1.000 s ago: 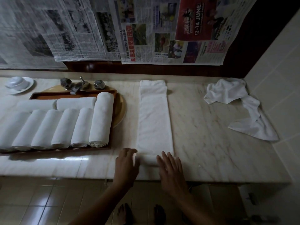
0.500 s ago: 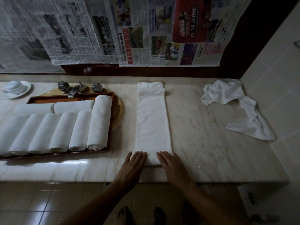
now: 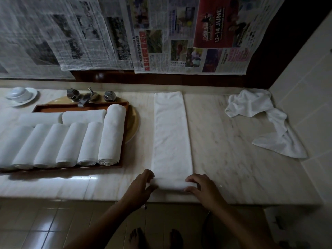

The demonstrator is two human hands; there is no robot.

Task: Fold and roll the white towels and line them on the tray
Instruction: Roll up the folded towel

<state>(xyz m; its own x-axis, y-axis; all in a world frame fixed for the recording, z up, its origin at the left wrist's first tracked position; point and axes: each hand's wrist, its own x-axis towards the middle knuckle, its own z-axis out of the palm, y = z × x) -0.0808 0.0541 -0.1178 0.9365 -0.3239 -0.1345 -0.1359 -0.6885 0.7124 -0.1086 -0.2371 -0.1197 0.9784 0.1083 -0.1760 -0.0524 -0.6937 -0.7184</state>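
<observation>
Left hand [image 3: 142, 186] and right hand [image 3: 199, 186] curl around the rolled near end of a folded white towel [image 3: 171, 137] on the marble counter [image 3: 224, 141], beside the wooden tray [image 3: 59, 107] of rolled towels [image 3: 111, 135]. The grip seems loose in this dim view; uneven pushing could skew the roll.

The red advert [image 3: 213, 27] on the hung newspaper reads "12-14 JUNE".
</observation>
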